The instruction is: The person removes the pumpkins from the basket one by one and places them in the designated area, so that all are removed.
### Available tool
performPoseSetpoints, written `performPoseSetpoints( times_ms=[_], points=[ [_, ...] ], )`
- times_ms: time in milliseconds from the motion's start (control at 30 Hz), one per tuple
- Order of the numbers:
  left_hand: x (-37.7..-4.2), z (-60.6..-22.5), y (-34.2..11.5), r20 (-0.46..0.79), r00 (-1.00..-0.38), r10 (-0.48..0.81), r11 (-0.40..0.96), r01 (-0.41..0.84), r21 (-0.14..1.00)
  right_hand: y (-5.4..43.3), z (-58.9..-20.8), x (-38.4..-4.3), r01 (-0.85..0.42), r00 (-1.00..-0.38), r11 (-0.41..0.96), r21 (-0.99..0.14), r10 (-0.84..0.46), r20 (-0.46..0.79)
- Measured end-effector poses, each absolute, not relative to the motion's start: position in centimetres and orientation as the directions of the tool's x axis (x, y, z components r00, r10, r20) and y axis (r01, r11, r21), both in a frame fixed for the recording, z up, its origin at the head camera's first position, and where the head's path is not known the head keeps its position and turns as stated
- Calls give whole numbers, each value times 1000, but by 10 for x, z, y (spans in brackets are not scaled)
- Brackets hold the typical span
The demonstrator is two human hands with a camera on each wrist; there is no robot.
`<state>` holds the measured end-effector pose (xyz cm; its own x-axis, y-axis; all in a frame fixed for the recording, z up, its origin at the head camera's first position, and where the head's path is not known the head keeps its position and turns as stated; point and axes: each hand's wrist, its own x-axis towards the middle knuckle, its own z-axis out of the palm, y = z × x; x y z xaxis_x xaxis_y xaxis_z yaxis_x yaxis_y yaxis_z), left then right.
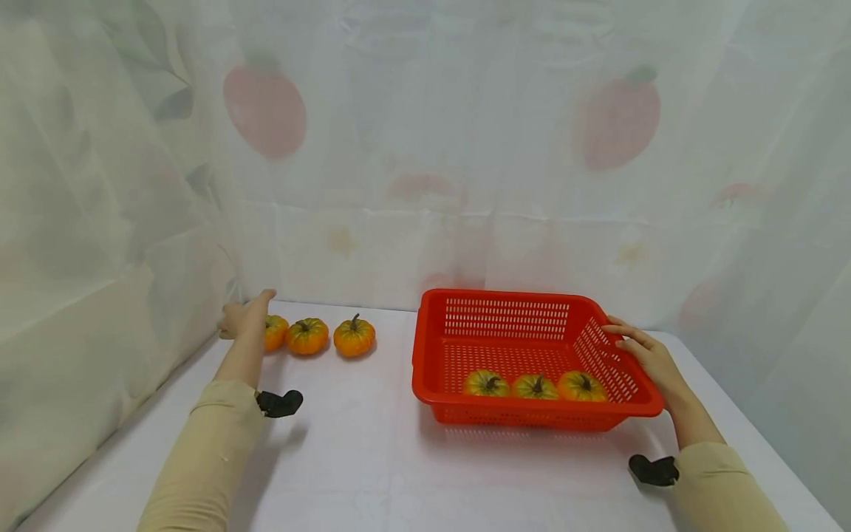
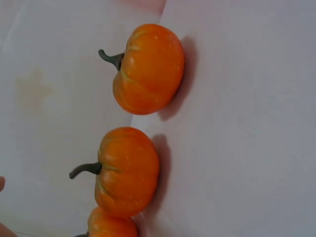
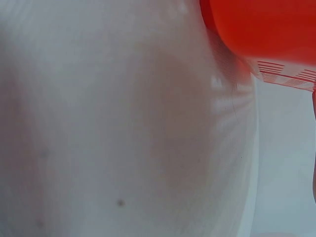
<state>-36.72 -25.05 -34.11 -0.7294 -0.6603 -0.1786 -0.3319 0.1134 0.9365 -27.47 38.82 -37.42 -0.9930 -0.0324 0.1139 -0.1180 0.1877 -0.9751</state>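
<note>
My left hand [image 1: 244, 318] is at the far left of the table, thumb and fingers spread apart. It partly hides the leftmost small orange pumpkin [image 1: 275, 334]. Beside that one sit a middle pumpkin [image 1: 307, 338] and a right-hand pumpkin [image 1: 354, 338], both with dark stems. The left wrist view shows the row from close by, with a fingertip [image 2: 1, 183] at its edge. On the right, my right hand [image 1: 648, 355] grips the right rim of a red plastic basket [image 1: 532, 411], fingers over the edge. Three pumpkins [image 1: 535, 386] lie along the basket's near side.
A white cloth [image 1: 346, 458] covers the table. Pale curtains [image 1: 425, 133] printed with fruit hang behind and at both sides, the left one close to my left arm. Dark wrist mounts [image 1: 279, 403] stick out from both sleeves.
</note>
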Motion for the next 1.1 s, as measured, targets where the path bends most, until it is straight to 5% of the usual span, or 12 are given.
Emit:
performPoseSetpoints(
  times_ms=[467, 1100],
  points=[
    [-361, -317, -209, -123, -814, -568, 138, -241, 961, 387, -372, -275, -105, -994, 194, -975, -25, 103],
    [-350, -294, -128, -24, -971, -238, 50, -37, 998, 388, -374, -275, -104, -994, 147, -984, -36, 99]
  ],
)
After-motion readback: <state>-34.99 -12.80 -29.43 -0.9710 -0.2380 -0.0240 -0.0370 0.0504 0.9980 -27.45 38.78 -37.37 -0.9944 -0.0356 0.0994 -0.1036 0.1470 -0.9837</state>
